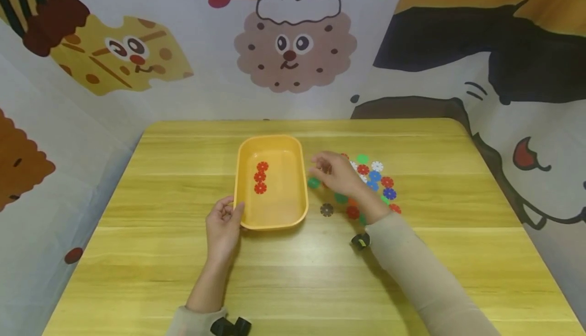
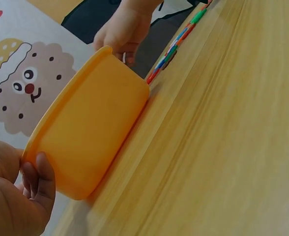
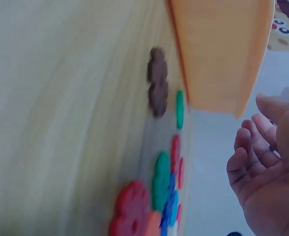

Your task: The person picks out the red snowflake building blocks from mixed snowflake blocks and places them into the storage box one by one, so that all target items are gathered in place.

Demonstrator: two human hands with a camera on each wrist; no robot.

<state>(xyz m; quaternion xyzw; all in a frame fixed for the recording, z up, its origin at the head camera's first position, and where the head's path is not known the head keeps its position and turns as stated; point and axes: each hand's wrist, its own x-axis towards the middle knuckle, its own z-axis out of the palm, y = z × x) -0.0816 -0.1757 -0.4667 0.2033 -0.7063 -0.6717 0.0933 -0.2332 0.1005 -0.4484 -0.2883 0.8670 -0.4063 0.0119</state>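
My left hand (image 1: 224, 226) pinches the yellow tray (image 1: 281, 201) at its lower-left rim; my right hand (image 1: 340, 173), empty, loosely curled, hovers by slotted discs (image 1: 389, 194) right of centre.

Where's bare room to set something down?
The light wooden table is bare left of the yellow rectangular plastic tray beyond the left grip, and right of the multicoloured flower-shaped plastic discs. The tray's floor is free right of its three red flower-shaped discs. Crowded: the disc cluster and the tray's right side, near the right grip.
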